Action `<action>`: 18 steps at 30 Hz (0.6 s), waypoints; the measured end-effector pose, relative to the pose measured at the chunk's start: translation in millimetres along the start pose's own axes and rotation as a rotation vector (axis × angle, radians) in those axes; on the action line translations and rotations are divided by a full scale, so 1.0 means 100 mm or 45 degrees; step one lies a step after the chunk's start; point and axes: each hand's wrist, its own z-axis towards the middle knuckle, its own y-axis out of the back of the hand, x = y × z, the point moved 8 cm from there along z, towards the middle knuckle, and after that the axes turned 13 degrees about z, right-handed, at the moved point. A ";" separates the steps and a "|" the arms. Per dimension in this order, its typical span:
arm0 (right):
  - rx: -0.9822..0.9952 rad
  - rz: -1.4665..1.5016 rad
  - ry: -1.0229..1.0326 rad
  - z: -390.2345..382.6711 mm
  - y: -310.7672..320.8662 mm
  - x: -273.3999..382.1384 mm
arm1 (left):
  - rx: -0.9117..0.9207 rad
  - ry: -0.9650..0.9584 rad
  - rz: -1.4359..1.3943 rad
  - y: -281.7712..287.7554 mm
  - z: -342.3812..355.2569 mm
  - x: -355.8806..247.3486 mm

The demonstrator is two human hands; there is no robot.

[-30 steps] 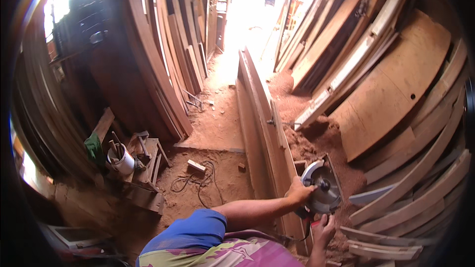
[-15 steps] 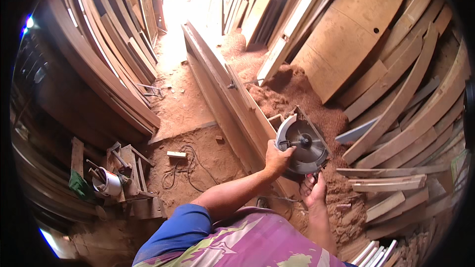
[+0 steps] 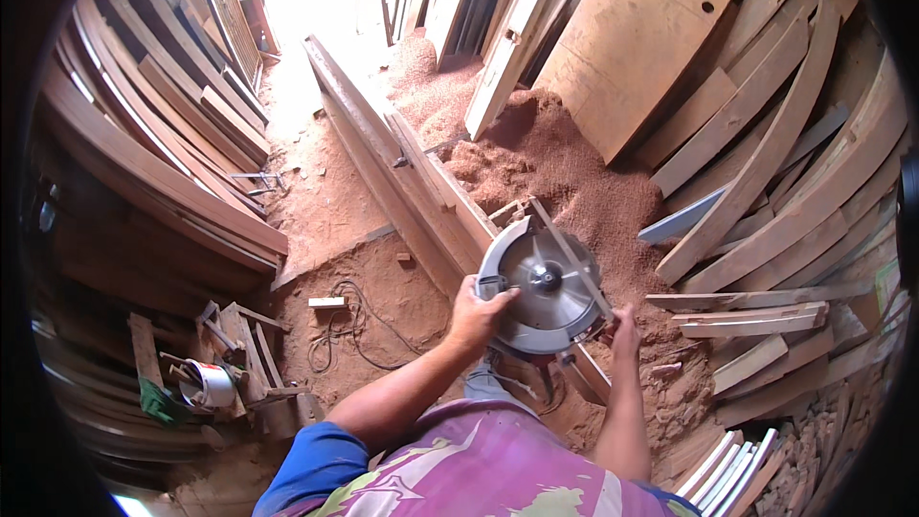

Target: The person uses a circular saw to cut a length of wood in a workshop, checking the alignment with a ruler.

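A circular saw [image 3: 541, 314] is held over the near end of a long wooden beam [image 3: 369, 134], with its round blade [image 3: 563, 254] facing up towards me. My left hand [image 3: 477, 314] is closed on the left side of the saw, the thumb lying over the grey guard [image 3: 493, 258]. My right hand [image 3: 624, 330] grips the right edge of the saw with its fingers bent, near the end of the narrow base plate [image 3: 567, 254]. The saw hides part of the beam's near end and some of my right fingertips.
Reddish sawdust [image 3: 574, 148] is heaped right of the beam. Curved planks [image 3: 756, 153] and a large board [image 3: 641, 33] lean on the right; more planks [image 3: 172, 172] line the left. A cable [image 3: 364, 311] loops on the floor near a white bucket [image 3: 212, 385].
The saw has moved left in the picture and turned, showing its blade more squarely. My right hand has shifted from beneath the saw up to its right edge. The whole view has shifted too.
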 end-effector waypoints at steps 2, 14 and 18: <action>0.307 0.030 -0.145 0.39 -0.42 -0.25 | 0.070 0.014 0.032 0.09 0.12 -0.03; 0.883 0.257 -0.228 -0.04 -1.97 0.31 | 0.369 -0.112 0.214 0.24 0.90 0.00; 0.573 -0.302 0.412 -0.04 -1.96 0.43 | 0.251 -0.108 0.257 0.23 1.26 0.40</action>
